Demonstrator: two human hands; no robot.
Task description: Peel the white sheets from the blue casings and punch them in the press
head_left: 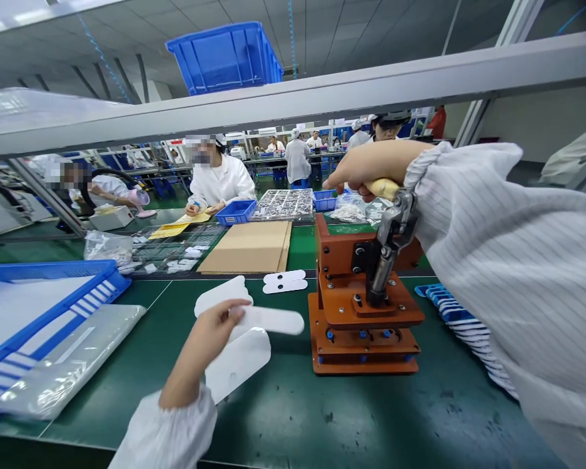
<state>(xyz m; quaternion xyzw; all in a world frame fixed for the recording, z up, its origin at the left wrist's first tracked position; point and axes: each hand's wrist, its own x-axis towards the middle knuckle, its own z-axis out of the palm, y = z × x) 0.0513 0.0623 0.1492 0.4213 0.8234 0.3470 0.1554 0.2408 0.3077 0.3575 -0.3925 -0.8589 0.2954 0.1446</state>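
Note:
My left hand (208, 335) pinches a bundle of thin white cut-out sheets, with one oblong piece (269, 320) sticking out to the right and a rounded piece (239, 365) hanging below. Another white sheet (219, 294) lies partly behind the fingers. My right hand (371, 168) is wrapped around the yellow grip (383, 189) of the lever on an orange metal hand press (361, 326), which stands on the green bench mat (293, 417). A small white double-lobed piece (285, 281) lies on the mat between my hands, behind the sheets.
A blue crate (43, 306) and a plastic-wrapped stack (68, 361) sit at the left. Blue-and-white strips (463, 332) lie beside the press. A cardboard sheet (247, 247) and a tray of metal parts (283, 204) lie beyond. A grey shelf bar (293, 104) crosses overhead. Co-workers sit opposite.

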